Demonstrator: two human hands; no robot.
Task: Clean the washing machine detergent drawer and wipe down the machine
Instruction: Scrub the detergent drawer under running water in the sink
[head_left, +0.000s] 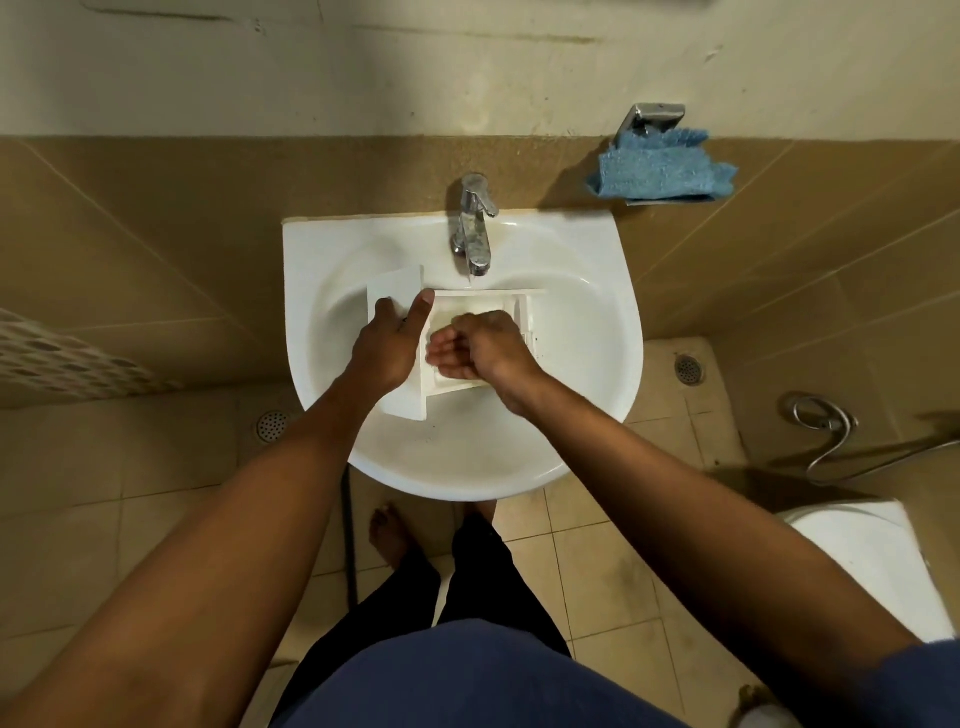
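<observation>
A white detergent drawer (470, 302) lies across the bowl of the white sink (587, 364), its front panel to the left. My left hand (387, 343) grips that front panel, thumb stretched along the drawer's top edge. My right hand (475, 345) sits inside the drawer's compartment with its fingers curled and blurred; whether it holds anything I cannot tell. A thin stream of water falls from the chrome tap (474, 226) onto the drawer's far edge.
A blue cloth (657, 169) hangs on a metal holder on the tiled wall at the right. A toilet (862, 551) stands at the right, with a spray hose (826, 431) beside it. Floor drains lie left and right of the sink.
</observation>
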